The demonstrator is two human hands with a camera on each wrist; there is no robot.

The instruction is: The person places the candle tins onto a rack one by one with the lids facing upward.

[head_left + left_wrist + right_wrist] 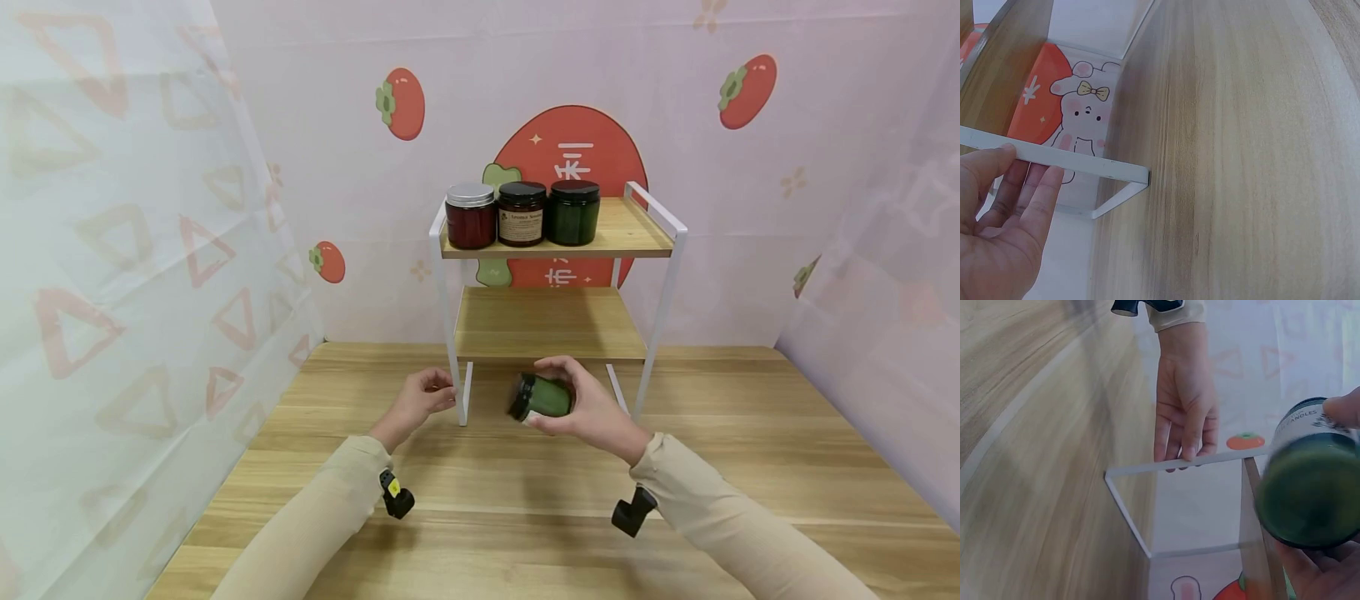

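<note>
My right hand [592,412] grips a green glass candle jar [551,398] with a black lid, tipped onto its side in front of the rack's lower part. In the right wrist view the jar [1313,487] shows its base and a white label reading "CANDLES", with the thumb at the label. My left hand [420,404] pinches the white front left leg [1085,161] of a two-tier wooden rack [551,325] between thumb and fingers, low down near the table.
On the rack's top shelf stand three jars in a row: a red one [471,217] with a silver lid, a brown one [521,214] with a label, and a green one [573,213] with a black lid. A printed cloth [337,167] hangs behind the wooden table [480,542].
</note>
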